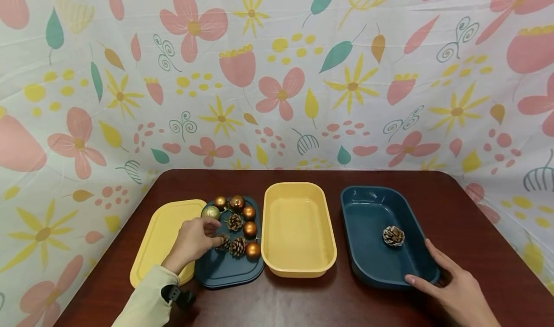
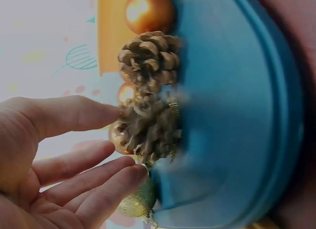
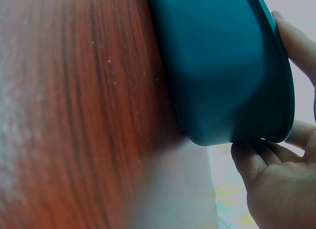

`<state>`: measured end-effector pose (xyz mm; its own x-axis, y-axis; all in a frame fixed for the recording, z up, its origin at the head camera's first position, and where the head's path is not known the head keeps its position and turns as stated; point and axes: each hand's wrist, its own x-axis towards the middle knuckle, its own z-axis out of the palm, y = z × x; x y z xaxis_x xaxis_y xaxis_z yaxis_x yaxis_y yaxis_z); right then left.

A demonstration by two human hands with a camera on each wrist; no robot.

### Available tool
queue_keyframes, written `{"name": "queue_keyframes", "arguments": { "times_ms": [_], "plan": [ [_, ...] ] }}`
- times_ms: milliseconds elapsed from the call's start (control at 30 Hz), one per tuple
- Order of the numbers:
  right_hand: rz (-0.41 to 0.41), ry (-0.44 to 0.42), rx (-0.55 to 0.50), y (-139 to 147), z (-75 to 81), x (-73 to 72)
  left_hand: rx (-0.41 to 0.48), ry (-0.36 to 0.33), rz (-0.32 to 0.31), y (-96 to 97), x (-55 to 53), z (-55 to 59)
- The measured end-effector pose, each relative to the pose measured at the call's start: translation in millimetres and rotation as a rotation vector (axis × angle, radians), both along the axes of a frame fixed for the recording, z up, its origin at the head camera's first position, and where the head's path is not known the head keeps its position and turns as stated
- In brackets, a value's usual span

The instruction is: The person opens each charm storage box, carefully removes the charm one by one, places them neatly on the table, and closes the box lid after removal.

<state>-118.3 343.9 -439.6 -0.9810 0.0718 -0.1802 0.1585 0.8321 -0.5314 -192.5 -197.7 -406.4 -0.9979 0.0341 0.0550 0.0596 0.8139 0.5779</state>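
My left hand [image 1: 196,240] reaches over the dark blue lid [image 1: 229,271], its thumb and fingers spread around a pine cone [image 2: 148,130]. The thumb tip is right at the cone's edge, and the fingers are loosely bent. Beside it lie another pine cone [image 1: 238,246] and a third, smaller-looking pine cone [image 1: 235,222]. A glittery gold ball [image 1: 210,212] sits near the fingertips. My right hand [image 1: 454,283] holds the near right corner of the dark blue box [image 1: 368,269], thumb at the front rim, fingers along the side. One pine cone [image 1: 393,236] lies inside this box.
Several shiny orange balls [image 1: 250,229] line the lid's far and right edges. A yellow box [image 1: 298,269] stands between the blue lid and blue box. At the left lies a yellow lid [image 1: 162,231]. A flowered cloth [image 1: 281,101] hangs behind the brown table [image 1: 311,303].
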Motion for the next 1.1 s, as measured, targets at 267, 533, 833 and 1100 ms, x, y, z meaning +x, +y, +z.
{"name": "queue_keyframes", "arguments": {
  "times_ms": [267, 533, 833, 1100],
  "plan": [
    [-0.009, -0.011, -0.014, 2.4, 0.6, 0.2, 0.034, 0.042, 0.009, 10.3, -2.9, 11.3],
    [-0.011, -0.016, -0.025, 2.2, 0.6, 1.3, 0.144, 0.037, -0.009, 33.8, 0.4, 20.1],
    [-0.024, -0.026, -0.030, 0.3, -1.0, -0.2, 0.226, 0.109, -0.134, 70.0, 10.3, 30.2],
    [-0.031, -0.062, -0.039, 1.3, -0.3, -0.4, 0.357, 0.121, -0.262, 106.7, 14.2, 39.5]
  ]
}}
